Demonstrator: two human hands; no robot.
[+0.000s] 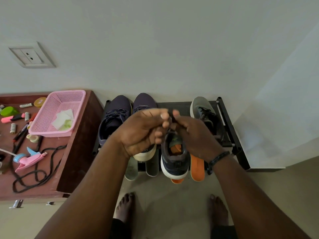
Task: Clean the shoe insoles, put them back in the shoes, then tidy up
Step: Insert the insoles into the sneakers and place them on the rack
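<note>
Holding a dark sneaker (174, 159) above the shoe rack (226, 125), both hands met at its tongue: left hand (141, 131) and right hand (195, 135) had fingers pinched on something dark, probably a lace. An orange insole (197, 168) lay just beside. A slipped pinch likely would have dropped the shoe onto it.

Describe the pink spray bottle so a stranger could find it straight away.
Start at the brown wooden cabinet left of the black shoe rack. On its top, nearer the viewer than the pink mesh basket, lies the spray bottle on its side beside a looped black cord. Unlike the markers around it, it has a blue trigger and collar.
</note>
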